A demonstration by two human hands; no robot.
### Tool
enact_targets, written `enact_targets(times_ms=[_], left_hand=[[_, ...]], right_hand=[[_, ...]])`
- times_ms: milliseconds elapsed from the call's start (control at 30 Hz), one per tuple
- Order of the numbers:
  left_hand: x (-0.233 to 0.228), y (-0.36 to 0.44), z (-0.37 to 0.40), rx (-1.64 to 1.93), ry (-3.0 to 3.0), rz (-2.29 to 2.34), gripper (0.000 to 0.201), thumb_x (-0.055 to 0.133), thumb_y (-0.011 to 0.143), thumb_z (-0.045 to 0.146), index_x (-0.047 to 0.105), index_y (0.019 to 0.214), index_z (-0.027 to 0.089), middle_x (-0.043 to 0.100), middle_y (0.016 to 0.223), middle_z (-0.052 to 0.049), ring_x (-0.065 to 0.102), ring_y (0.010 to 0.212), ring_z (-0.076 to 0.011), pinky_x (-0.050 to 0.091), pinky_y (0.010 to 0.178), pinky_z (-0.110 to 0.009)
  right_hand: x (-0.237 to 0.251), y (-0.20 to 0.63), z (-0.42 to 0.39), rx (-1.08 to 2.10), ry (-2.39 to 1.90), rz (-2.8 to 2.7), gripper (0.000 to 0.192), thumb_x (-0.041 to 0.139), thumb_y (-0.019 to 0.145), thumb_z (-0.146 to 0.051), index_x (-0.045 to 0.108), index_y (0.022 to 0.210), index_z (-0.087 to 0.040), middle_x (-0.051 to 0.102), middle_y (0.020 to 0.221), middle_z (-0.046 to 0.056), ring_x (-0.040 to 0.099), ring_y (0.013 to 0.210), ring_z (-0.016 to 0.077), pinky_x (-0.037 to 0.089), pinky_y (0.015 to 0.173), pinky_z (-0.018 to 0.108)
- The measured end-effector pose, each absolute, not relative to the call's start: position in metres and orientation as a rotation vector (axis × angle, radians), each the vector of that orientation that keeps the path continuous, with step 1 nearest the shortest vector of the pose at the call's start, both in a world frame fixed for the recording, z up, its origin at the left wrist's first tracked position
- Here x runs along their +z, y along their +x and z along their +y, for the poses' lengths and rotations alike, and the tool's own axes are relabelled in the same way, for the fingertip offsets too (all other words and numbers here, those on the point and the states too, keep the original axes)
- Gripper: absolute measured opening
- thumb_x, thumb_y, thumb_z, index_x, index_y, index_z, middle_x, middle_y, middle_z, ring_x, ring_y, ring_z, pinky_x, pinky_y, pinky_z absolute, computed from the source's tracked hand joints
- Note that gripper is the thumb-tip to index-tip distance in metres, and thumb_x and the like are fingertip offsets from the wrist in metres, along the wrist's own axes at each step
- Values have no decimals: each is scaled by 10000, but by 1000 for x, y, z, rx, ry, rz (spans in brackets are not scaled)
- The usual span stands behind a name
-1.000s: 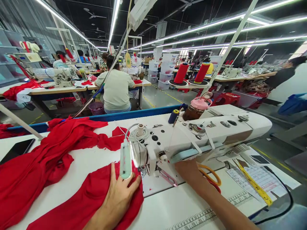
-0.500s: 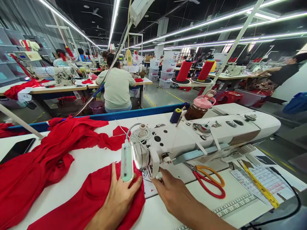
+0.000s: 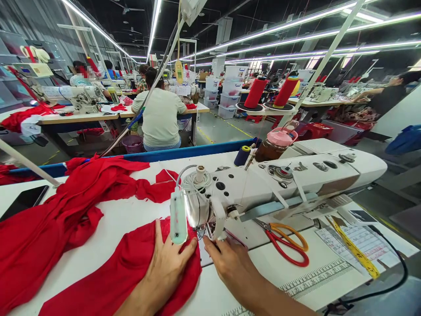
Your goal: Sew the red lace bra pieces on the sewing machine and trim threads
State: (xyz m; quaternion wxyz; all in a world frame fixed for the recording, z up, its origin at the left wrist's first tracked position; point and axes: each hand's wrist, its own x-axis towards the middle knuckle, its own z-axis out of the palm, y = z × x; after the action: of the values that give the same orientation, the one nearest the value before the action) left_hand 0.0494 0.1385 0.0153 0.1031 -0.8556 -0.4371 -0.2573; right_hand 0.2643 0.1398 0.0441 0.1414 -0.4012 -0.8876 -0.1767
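A white sewing machine lies across the white table. My left hand rests flat, fingers spread, on a piece of red fabric just left of the needle area. My right hand reaches up to the presser foot under the machine head; its fingertips touch there, and whether it pinches anything is hidden. Red-and-orange scissors lie on the table to the right of that hand.
A heap of red fabric covers the left of the table, beside a dark phone. A blue thread spool and a pink-lidded jar stand behind the machine. A yellow tape measure lies at right. Other people sew ahead.
My right hand moved left from beside the scissors, under the machine arm, to the presser foot. The scissors came into full view. My left hand stayed on the red fabric.
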Motion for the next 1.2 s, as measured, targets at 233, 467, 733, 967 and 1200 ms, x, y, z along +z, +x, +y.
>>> enact_targets(times_ms=[233,467,733,967,1200], left_hand=[[13,46,138,-691,-2511,-1259,420,459,927,53,641,1260,233,668,1146,-116,569,1208,-301,466,1015,-656],[13,45,136,-646,-2545,-1300,444,478,911,30,631,1261,255,652,1156,-92,584,1174,-283,480,1024,-638],[13,44,137,-632,-2569,-1298,433,463,919,27,626,1262,234,655,1136,-91,606,1118,-265,516,989,-595],[13,43,137,-614,-2567,-1291,452,467,906,20,622,1269,242,665,1139,-85,613,1115,-264,498,1007,-620],[13,43,138,-619,-2552,-1296,456,486,900,19,638,1255,261,670,1174,-84,616,1143,-270,471,1035,-639]], right_hand=[[43,266,140,-526,-1149,-2567,569,715,658,-32,646,1217,-109,700,867,88,593,631,182,421,566,309],[45,265,138,-509,-1169,-2566,556,662,656,-5,653,1204,-100,703,889,104,620,679,204,393,510,300],[47,262,136,-484,-1165,-2612,542,644,701,16,610,1234,-74,669,856,84,597,678,193,414,518,286],[44,265,135,-456,-1172,-2582,537,662,706,9,617,1231,-94,679,884,90,599,685,187,427,545,283],[47,260,137,-498,-1184,-2603,542,660,670,11,635,1203,-87,683,869,92,596,687,193,404,513,284]])
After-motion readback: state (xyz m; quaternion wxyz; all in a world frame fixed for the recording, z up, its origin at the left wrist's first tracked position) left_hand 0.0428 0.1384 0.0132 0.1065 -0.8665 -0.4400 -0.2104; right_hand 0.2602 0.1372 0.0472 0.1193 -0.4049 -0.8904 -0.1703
